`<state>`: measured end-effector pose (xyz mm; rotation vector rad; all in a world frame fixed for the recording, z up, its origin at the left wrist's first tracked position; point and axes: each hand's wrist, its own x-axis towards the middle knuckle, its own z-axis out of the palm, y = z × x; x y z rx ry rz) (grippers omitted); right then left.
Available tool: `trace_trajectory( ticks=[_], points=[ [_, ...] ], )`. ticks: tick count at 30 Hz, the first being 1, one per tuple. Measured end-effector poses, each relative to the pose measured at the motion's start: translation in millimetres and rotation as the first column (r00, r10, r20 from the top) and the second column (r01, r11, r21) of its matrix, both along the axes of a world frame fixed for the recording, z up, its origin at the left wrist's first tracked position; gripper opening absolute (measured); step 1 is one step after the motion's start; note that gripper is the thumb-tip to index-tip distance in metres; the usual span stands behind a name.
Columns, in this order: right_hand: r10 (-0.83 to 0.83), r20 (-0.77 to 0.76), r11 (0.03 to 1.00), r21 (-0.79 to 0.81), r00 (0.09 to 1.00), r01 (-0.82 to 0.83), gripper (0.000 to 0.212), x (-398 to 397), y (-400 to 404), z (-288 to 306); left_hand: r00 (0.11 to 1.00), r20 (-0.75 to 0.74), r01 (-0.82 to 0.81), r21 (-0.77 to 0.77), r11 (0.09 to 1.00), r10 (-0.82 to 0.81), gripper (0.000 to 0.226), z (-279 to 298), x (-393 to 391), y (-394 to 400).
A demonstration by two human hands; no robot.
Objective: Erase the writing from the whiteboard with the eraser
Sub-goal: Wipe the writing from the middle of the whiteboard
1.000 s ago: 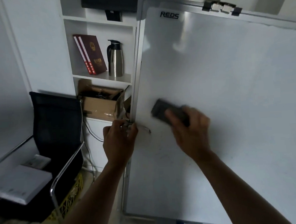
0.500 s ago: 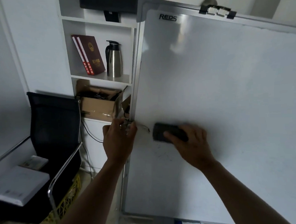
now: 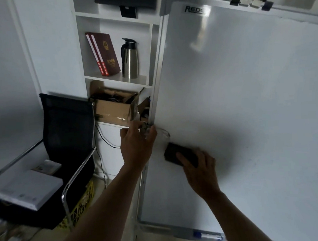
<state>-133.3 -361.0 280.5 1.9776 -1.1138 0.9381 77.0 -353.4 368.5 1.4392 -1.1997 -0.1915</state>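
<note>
A large whiteboard [image 3: 246,96] on a stand fills the right of the view. My right hand [image 3: 200,171] holds a dark eraser [image 3: 175,153] flat against the board near its left edge, fingers over the eraser's back. A thin dark pen stroke [image 3: 166,134] remains just above the eraser. My left hand [image 3: 137,142] grips the board's left frame at mid height, fingers curled round the metal edge.
A black mesh chair [image 3: 62,137] with white boxes [image 3: 30,189] on its seat stands at the left. White shelves behind hold red books [image 3: 103,53], a steel jug [image 3: 130,59] and a cardboard box [image 3: 114,108]. A blue marker [image 3: 206,235] lies in the board's tray.
My right hand has slid the eraser down the board and slightly left, toward the left edge. My left hand has stayed on the frame.
</note>
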Motion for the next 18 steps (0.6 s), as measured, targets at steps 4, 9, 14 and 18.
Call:
trace_trajectory(
  ticks=[4,9,14,18],
  points=[
    [-0.183,0.520,0.981,0.153,0.835,0.120,0.048,3.4,-0.9,0.9,1.000,-0.025,0.016,-0.008,1.000,-0.016,0.030,-1.0,1.6,-2.9],
    [-0.055,0.092,0.998,0.049,0.994,0.050,0.049,-9.1,-3.2,-6.5,0.999,-0.017,0.033,-0.024,0.999,-0.033,0.029,-1.3,-0.7,-0.9],
    [-0.012,-0.139,1.000,-0.003,0.990,0.012,0.069,4.3,0.5,-11.8,0.999,-0.005,0.043,-0.043,0.998,-0.043,0.028,-3.3,-1.0,-4.3],
    [-0.101,0.163,0.995,-0.009,0.981,0.104,0.046,-4.5,-8.6,-0.6,0.999,-0.008,0.053,-0.043,0.998,-0.054,0.032,-7.0,1.4,-9.0]
  ],
)
